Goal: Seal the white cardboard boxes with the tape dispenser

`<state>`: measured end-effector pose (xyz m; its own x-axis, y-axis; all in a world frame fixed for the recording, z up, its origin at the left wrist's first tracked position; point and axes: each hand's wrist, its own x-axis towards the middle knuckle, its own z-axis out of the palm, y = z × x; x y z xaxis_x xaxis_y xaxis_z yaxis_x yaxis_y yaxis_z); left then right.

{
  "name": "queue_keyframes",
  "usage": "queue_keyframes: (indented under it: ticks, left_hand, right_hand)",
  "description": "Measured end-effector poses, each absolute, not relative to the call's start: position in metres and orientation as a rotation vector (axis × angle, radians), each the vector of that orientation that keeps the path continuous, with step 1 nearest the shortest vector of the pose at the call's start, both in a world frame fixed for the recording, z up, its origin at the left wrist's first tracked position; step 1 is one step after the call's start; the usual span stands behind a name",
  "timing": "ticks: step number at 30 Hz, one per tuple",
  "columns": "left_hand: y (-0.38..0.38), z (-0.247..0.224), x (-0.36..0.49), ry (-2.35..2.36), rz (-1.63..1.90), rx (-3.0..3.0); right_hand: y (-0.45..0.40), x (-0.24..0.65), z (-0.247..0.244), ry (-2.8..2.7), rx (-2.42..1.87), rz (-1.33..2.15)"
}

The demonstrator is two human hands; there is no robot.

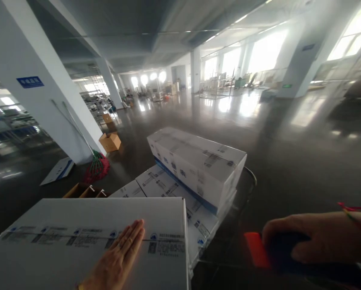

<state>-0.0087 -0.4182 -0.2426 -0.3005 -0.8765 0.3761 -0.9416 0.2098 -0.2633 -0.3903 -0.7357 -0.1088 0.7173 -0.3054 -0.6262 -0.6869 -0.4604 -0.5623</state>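
Left hand (120,257) flat, fingers spread, pressing the near box (86,237) lid by its right edge. Right hand (316,239) wrapped tight round the red-tipped handle (258,251), just right of that box. Stacked boxes (198,161) beyond, long axis running away leftward.

Stacked cartons (198,165) behind near carton (86,237).

The large white cardboard carton (86,225) looks matt and smooth with glossy clear tape along its seam, the bright red plastic handle (256,249) slightly shiny, the dark concrete floor (289,153) polished and reflective.
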Motion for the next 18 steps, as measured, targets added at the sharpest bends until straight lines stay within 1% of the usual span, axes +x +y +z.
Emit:
queue_keyframes:
  ticks: [2,4,6,9,11,15,18]
  left_hand:
    - [-0.417,-0.240,-0.006,-2.356,0.654,1.745]
    - [-0.416,-0.236,-0.003,-2.403,0.678,1.735]
    - [-0.415,-0.233,-0.001,-2.457,0.694,1.745]
    - [-0.414,-0.231,-0.001,-2.528,0.674,1.754]
    - [-0.413,-0.230,-0.001,-2.529,0.641,1.782]
    - [-0.412,-0.222,-0.005,-2.548,0.637,1.793]
    - [-0.414,-0.220,-0.014,-2.515,0.620,1.890]
  right_hand:
    - [-0.741,-0.403,-0.127,0.782,-1.971,0.635]
    - [-0.740,-0.396,-0.155,0.725,-1.988,0.645]
    - [-0.733,-0.371,-0.186,0.641,-2.123,0.632]
    - [-0.712,-0.316,-0.224,0.537,-2.199,0.764]
    - [-0.695,-0.279,-0.235,0.481,-2.198,0.834]
    - [-0.666,-0.228,-0.237,0.422,-2.262,0.900]
    - [-0.642,-0.209,-0.254,0.528,-2.359,0.815]
